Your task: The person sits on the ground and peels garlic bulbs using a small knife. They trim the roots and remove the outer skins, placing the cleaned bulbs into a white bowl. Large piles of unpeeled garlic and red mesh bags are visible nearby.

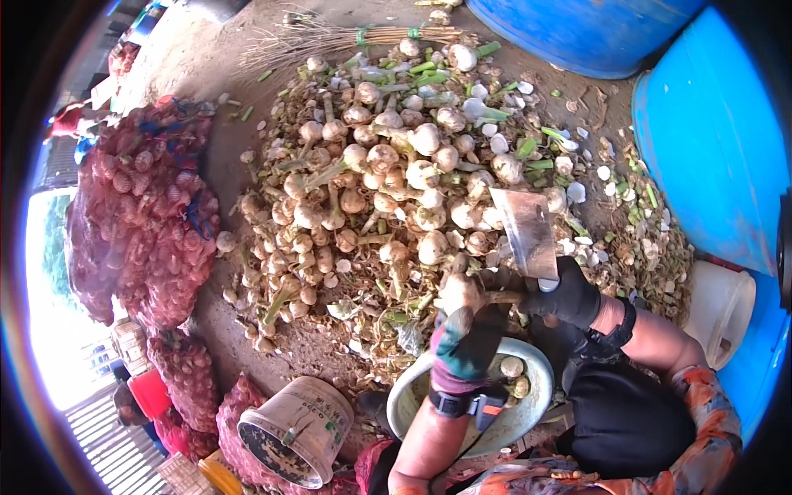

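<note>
My gloved left hand [467,337] holds a garlic bulb [461,294] at the lower centre, its stem pointing right. In a dark glove, my right hand [566,294] grips a cleaver [526,229] with a broad metal blade, tilted up and left, close beside the stem. Right-hand fingers are partly hidden, so whether they also touch the stem I cannot tell. Beneath my left forearm stands a pale basin [541,377] with a few trimmed bulbs [512,367] in it. Beyond both hands, a large heap of garlic bulbs with stems [383,158] covers the ground among roots and peelings.
Red mesh sacks of garlic [148,204] stand at left. A dirty plastic bucket [309,421] lies tipped at the lower left. Blue barrels [705,142] and a whitish container [721,309] are at right. A bundle of twigs [383,35] lies at the top. A person [68,120] is at far left.
</note>
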The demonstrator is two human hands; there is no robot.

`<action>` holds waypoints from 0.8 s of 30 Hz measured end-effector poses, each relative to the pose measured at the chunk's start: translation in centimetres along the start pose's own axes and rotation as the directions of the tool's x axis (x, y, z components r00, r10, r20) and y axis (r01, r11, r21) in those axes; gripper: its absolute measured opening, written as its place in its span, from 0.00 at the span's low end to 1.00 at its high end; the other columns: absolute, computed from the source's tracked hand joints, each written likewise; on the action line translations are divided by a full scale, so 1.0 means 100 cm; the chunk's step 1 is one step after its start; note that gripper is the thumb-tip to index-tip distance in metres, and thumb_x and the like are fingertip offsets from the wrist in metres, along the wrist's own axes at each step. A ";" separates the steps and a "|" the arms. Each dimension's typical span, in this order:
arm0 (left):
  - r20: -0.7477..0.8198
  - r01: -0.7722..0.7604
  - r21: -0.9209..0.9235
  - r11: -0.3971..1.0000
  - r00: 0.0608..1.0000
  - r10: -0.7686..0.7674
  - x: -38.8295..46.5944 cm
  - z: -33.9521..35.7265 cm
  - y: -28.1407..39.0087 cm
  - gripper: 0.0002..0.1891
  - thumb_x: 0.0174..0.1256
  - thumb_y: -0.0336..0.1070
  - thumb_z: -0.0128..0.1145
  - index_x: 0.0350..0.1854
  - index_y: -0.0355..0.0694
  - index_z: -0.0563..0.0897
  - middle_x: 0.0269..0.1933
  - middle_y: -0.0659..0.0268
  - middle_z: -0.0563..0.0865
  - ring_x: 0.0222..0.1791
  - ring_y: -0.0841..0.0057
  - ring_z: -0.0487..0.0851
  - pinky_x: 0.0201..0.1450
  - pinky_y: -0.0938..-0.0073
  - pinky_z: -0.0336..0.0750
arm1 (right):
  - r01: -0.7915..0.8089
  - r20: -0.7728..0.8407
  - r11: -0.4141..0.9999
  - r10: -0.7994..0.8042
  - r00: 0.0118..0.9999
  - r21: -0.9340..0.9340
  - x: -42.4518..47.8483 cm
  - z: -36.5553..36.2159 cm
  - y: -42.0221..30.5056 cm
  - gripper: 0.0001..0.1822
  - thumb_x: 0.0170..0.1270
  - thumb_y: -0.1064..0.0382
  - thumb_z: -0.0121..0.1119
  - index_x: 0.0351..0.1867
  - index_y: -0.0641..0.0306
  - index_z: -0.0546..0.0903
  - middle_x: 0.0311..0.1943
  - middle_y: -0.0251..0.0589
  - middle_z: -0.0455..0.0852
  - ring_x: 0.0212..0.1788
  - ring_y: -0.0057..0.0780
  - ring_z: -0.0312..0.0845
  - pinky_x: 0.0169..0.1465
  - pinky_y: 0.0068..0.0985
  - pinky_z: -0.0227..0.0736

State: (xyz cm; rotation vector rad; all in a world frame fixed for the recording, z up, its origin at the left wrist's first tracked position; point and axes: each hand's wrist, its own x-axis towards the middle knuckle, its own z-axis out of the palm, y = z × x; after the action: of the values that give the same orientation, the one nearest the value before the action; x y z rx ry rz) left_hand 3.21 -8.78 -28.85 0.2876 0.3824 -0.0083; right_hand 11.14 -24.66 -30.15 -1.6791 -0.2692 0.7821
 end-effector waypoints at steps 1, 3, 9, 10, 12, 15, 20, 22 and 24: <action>-0.040 -0.017 0.076 0.997 0.999 0.020 -0.003 0.004 0.006 0.32 0.55 0.52 0.62 0.59 0.40 0.70 0.56 0.61 0.75 0.55 0.65 0.73 0.60 0.55 0.68 | 0.012 0.019 1.000 -0.011 1.000 -0.028 0.002 -0.003 0.000 0.12 0.46 0.64 0.71 0.31 0.61 0.79 0.24 0.29 0.78 0.29 0.15 0.72 0.36 0.20 0.70; -0.083 0.120 -0.009 0.993 0.989 -0.120 -0.007 -0.009 0.018 0.29 0.52 0.50 0.66 0.52 0.38 0.73 0.52 0.60 0.77 0.55 0.65 0.75 0.57 0.54 0.71 | 0.036 0.050 0.995 -0.031 0.998 -0.092 0.005 -0.009 0.000 0.13 0.45 0.63 0.71 0.31 0.62 0.79 0.22 0.28 0.77 0.27 0.15 0.71 0.34 0.20 0.69; -0.352 0.243 0.324 0.914 0.928 -0.122 -0.011 -0.029 0.021 0.15 0.58 0.42 0.57 0.40 0.35 0.76 0.39 0.55 0.79 0.39 0.63 0.81 0.42 0.60 0.77 | 0.106 -0.007 0.981 -0.108 0.994 -0.162 0.020 -0.015 -0.007 0.16 0.44 0.62 0.71 0.34 0.65 0.81 0.22 0.35 0.79 0.26 0.19 0.73 0.33 0.22 0.69; -0.488 0.202 0.262 0.944 0.872 -0.051 -0.011 -0.029 0.017 0.13 0.59 0.41 0.56 0.38 0.37 0.77 0.37 0.59 0.79 0.36 0.64 0.79 0.38 0.62 0.76 | 0.134 -0.013 0.964 -0.141 0.990 -0.229 0.021 -0.012 -0.008 0.16 0.44 0.62 0.71 0.34 0.65 0.81 0.22 0.37 0.79 0.25 0.20 0.73 0.32 0.22 0.69; -0.524 0.127 0.061 0.990 0.849 -0.077 -0.009 -0.029 0.010 0.12 0.58 0.41 0.56 0.39 0.38 0.77 0.38 0.58 0.80 0.36 0.64 0.79 0.39 0.63 0.76 | 0.259 0.002 0.940 -0.265 0.964 -0.222 0.011 -0.002 -0.006 0.13 0.47 0.61 0.67 0.33 0.65 0.82 0.19 0.45 0.79 0.23 0.28 0.77 0.32 0.26 0.71; -0.388 0.048 -0.131 0.990 0.917 -0.096 -0.016 -0.033 0.005 0.17 0.58 0.47 0.58 0.41 0.39 0.77 0.39 0.57 0.81 0.40 0.63 0.79 0.42 0.65 0.75 | -0.074 0.207 0.875 0.194 0.959 -0.478 0.015 0.011 0.027 0.14 0.46 0.57 0.62 0.29 0.67 0.81 0.25 0.53 0.82 0.28 0.47 0.80 0.35 0.34 0.74; 0.075 0.294 0.661 0.690 0.890 -0.451 -0.026 -0.013 0.059 0.29 0.51 0.48 0.67 0.51 0.33 0.74 0.47 0.58 0.81 0.51 0.70 0.77 0.51 0.72 0.72 | -0.248 0.154 0.817 0.376 0.914 -0.520 -0.004 0.006 0.072 0.21 0.40 0.54 0.61 0.35 0.67 0.82 0.26 0.56 0.83 0.32 0.46 0.81 0.40 0.35 0.75; -0.063 0.124 0.891 0.436 0.986 -0.152 -0.018 -0.036 0.066 0.31 0.45 0.45 0.72 0.51 0.36 0.75 0.43 0.64 0.81 0.47 0.74 0.77 0.48 0.77 0.72 | -0.298 0.108 0.826 0.393 0.913 -0.479 0.003 0.000 0.068 0.19 0.41 0.55 0.63 0.35 0.66 0.83 0.26 0.54 0.83 0.31 0.42 0.82 0.39 0.32 0.74; -0.124 0.176 0.959 -0.220 0.965 0.233 0.018 -0.072 0.085 0.34 0.46 0.43 0.71 0.57 0.38 0.71 0.44 0.57 0.80 0.42 0.67 0.79 0.44 0.71 0.75 | -0.141 0.072 0.889 0.190 0.979 -0.436 0.005 -0.004 0.069 0.17 0.44 0.58 0.64 0.35 0.66 0.82 0.26 0.52 0.83 0.30 0.38 0.81 0.38 0.29 0.73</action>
State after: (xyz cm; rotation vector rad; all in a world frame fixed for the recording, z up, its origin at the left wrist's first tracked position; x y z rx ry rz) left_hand 2.80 1.47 -33.59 2.0958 0.5825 -0.2689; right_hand 10.19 -26.53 -36.79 -2.0973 -0.4034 1.0008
